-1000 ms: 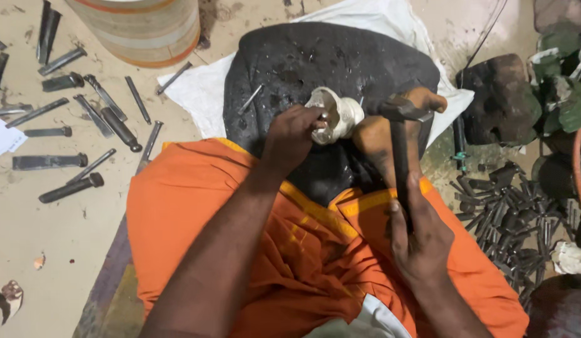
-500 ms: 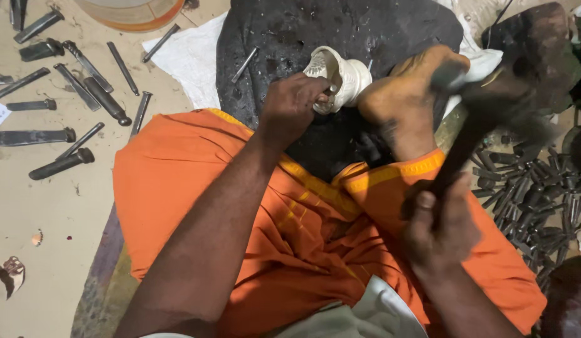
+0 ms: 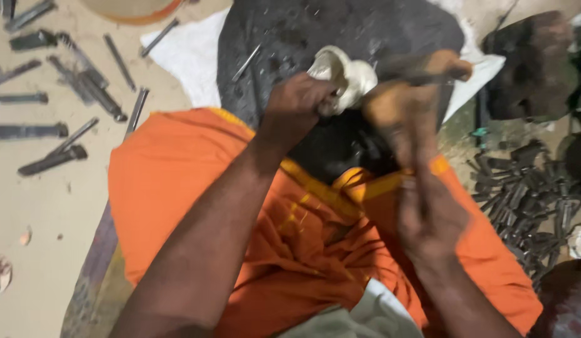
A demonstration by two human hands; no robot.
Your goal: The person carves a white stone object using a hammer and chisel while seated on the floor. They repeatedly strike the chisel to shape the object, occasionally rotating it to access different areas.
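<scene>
Left hand [image 3: 297, 103] grips a chisel against the pale carving [image 3: 347, 75] on the slab [image 3: 290, 31]; right hand [image 3: 431, 216] clenches a blurred hammer [image 3: 428, 94]; the carving looks rough, unfinished.

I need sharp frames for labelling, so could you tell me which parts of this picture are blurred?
Head view: the right hand and its dark hammer handle are smeared by motion; the left hand at the pale carved stone piece is slightly soft; the grey metal chisels on the sandy floor look sharper.
</scene>
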